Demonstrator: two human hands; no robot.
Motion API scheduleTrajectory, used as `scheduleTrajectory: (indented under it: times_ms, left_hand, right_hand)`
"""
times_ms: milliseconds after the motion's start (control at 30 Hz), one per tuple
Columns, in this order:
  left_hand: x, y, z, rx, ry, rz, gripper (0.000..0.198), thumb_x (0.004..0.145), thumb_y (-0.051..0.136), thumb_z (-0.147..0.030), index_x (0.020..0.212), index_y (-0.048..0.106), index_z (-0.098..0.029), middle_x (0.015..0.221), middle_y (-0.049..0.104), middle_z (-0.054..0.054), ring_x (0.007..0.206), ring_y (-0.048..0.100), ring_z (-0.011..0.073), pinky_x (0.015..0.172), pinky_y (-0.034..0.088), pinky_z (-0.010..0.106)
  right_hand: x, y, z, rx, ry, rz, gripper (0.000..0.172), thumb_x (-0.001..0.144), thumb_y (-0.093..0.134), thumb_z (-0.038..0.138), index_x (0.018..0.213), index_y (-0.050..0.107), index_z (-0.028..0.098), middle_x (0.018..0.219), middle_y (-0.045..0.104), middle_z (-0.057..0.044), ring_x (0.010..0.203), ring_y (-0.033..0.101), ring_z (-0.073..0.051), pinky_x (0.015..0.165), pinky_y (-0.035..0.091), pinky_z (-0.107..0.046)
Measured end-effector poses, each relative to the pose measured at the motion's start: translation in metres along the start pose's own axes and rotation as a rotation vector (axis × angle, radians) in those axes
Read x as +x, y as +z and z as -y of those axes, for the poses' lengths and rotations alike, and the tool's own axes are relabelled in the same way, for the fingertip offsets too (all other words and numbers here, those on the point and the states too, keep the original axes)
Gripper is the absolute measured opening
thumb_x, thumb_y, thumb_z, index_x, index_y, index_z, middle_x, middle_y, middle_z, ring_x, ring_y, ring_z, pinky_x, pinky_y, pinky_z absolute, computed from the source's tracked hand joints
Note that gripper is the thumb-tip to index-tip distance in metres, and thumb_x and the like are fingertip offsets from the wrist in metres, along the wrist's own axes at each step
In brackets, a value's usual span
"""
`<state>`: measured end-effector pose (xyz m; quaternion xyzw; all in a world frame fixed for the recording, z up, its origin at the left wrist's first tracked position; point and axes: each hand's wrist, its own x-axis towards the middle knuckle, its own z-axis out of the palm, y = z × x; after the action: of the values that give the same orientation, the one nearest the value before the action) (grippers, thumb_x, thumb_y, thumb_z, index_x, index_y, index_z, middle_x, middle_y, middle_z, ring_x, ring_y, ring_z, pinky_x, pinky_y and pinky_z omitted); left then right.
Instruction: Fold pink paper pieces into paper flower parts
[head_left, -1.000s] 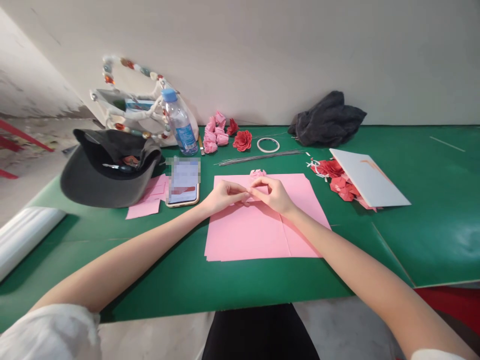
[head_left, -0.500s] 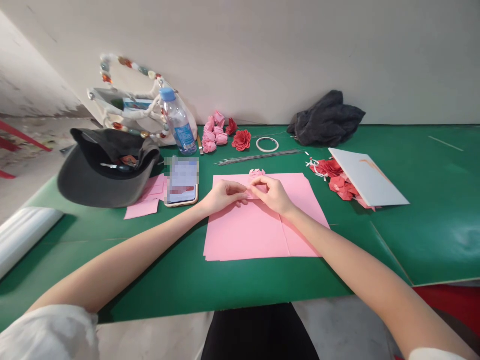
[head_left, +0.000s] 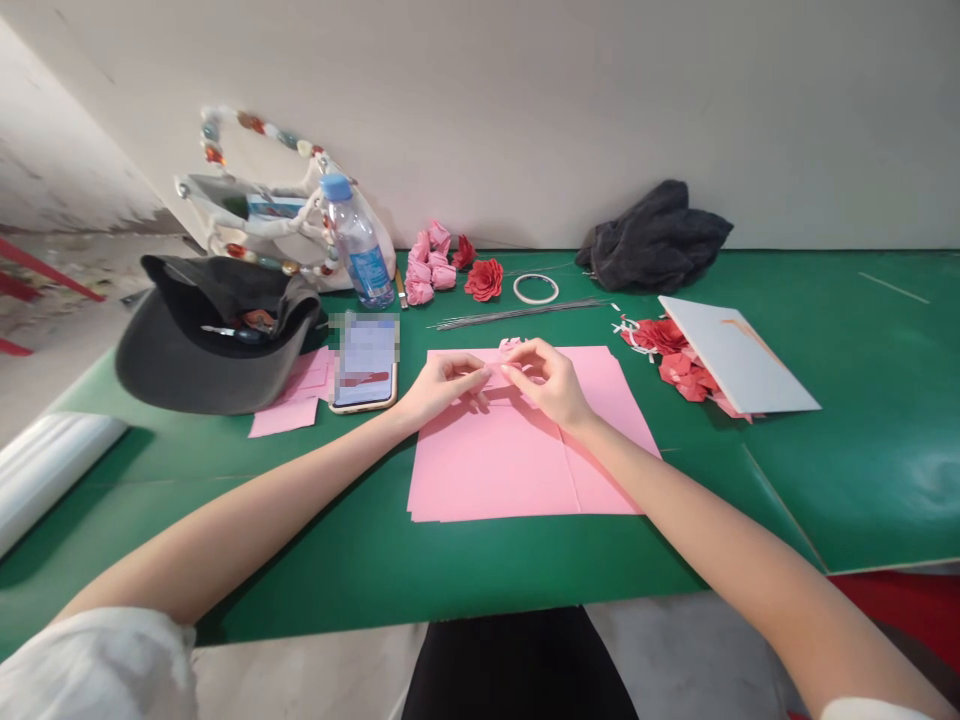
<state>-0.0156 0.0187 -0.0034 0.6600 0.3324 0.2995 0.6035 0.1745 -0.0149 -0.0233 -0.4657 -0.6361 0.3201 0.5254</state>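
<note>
At the worktop's (head_left: 840,470) left edge lay a white roll (head_left: 45,470), and beside it a black cap (head_left: 210,345) sat in front of a bead-handled bag (head_left: 255,215). A water bottle (head_left: 357,245) stood near the back edge; its blue label was too small to read. In front of it lay a phone (head_left: 365,362), its screen blurred.

Mid-worktop, toward the front edge, pink sheets (head_left: 517,460) were stacked. Over their far part the left hand (head_left: 439,388) and the right hand (head_left: 553,388) met. The fingers of both were pinched together on a small pink folded piece (head_left: 496,379), held just above the sheets.

Behind them lay thin wires (head_left: 517,313), paper roses (head_left: 431,265) and a tape ring (head_left: 535,289). Toward the right edge, a white card (head_left: 739,368), with no writing I could read, covered red folded pieces (head_left: 671,352).
</note>
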Motion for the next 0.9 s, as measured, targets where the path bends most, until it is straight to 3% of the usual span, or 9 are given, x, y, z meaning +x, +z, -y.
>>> scheduleTrajectory:
  times_ms: [333, 500, 700, 900]
  left_hand:
    - [0.0012, -0.0011, 0.0029, -0.015, 0.017, 0.017, 0.035, 0.084, 0.065, -0.043, 0.094, 0.066, -0.009, 0.065, 0.07, 0.006, 0.058, 0.069, 0.0161, 0.054, 0.052, 0.022]
    - [0.0023, -0.0013, 0.0058, -0.098, 0.024, 0.015, 0.036, 0.082, 0.067, -0.044, 0.092, 0.063, -0.01, 0.068, 0.07, 0.007, 0.062, 0.07, 0.0189, 0.056, 0.055, 0.025]
    - [0.0017, -0.0017, 0.0065, -0.111, 0.014, 0.017, 0.039, 0.081, 0.068, -0.045, 0.095, 0.064, -0.009, 0.074, 0.072, 0.009, 0.066, 0.072, 0.0211, 0.064, 0.058, 0.03]
    - [0.0013, -0.0006, 0.0038, -0.09, 0.014, -0.008, 0.036, 0.082, 0.067, -0.043, 0.095, 0.064, -0.009, 0.072, 0.071, 0.007, 0.065, 0.071, 0.0196, 0.062, 0.057, 0.028]
  right_hand:
    - [0.0016, -0.002, 0.0014, -0.077, -0.163, 0.03, 0.015, 0.083, 0.065, 0.036, 0.08, 0.067, 0.022, 0.091, 0.064, -0.005, 0.09, 0.063, -0.019, 0.068, 0.057, -0.03]
    - [0.0014, -0.0041, 0.0045, -0.107, -0.237, 0.065, 0.011, 0.084, 0.066, 0.032, 0.078, 0.07, 0.023, 0.09, 0.069, -0.004, 0.095, 0.063, -0.019, 0.096, 0.049, -0.041]
    - [0.0026, -0.0019, 0.0004, 0.035, -0.013, 0.059, 0.025, 0.08, 0.068, 0.041, 0.094, 0.068, 0.02, 0.09, 0.07, -0.005, 0.08, 0.067, -0.017, 0.07, 0.055, -0.031]
    - [0.0038, 0.0004, -0.0025, 0.052, 0.041, 0.058, 0.023, 0.077, 0.071, 0.04, 0.082, 0.069, 0.017, 0.082, 0.072, -0.005, 0.074, 0.068, -0.017, 0.073, 0.055, -0.031]
